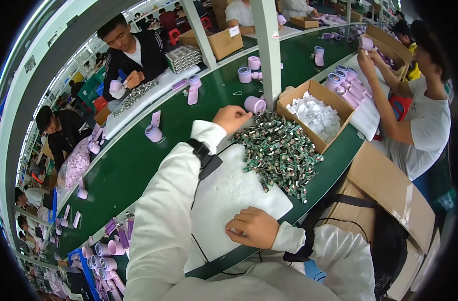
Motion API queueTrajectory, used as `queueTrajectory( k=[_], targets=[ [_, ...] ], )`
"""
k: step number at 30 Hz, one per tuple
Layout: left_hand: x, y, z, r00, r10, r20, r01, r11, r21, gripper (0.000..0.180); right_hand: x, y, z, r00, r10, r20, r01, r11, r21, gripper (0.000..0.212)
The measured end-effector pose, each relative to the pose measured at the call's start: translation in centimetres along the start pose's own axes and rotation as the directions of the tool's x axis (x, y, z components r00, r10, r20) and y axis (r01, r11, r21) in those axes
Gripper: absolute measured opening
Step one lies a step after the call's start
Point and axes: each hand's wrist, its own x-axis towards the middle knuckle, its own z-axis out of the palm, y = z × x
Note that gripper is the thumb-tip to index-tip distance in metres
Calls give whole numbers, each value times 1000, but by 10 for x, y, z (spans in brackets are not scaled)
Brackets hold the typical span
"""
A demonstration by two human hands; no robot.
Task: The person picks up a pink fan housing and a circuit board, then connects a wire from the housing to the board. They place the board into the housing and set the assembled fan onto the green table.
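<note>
Head view: left hand [232, 119] reached out to far edge of pile of small green parts [279, 150], fingers curled at its rim, couldn't tell if anything was pinched; right hand [253, 227] rested loosely closed on white foam mat [234, 193], near side of pile, held nothing visible. Risk (my est.): pile sat close to green bench [153, 155] edge by open cardboard box [319, 113], so a hasty rake w/ left could knock parts off.
</note>
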Motion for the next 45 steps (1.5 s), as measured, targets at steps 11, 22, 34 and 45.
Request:
queueTrajectory(
  k=[11, 22, 34, 45],
  targets=[
    [34, -20, 17, 947, 120, 298, -106, 992, -63, 47, -1, 3, 4, 999, -20, -30, 21, 999, 50, 7],
    [32, -16, 1, 997, -74, 38, 66, 980, 186, 55, -1, 4, 6, 998, -40, -49, 43, 997, 61, 7],
    [-54, -173, -140, 876, -458, -153, 339, 357, 871, 64, 2, -2, 3, 1000, -1, 12, 0, 997, 83, 9],
    [-98, -231, -165, 726, -348, -593, 650, 629, 428, 71, 2, -4, 8, 997, -47, -60, 51, 996, 68, 6]
  ],
)
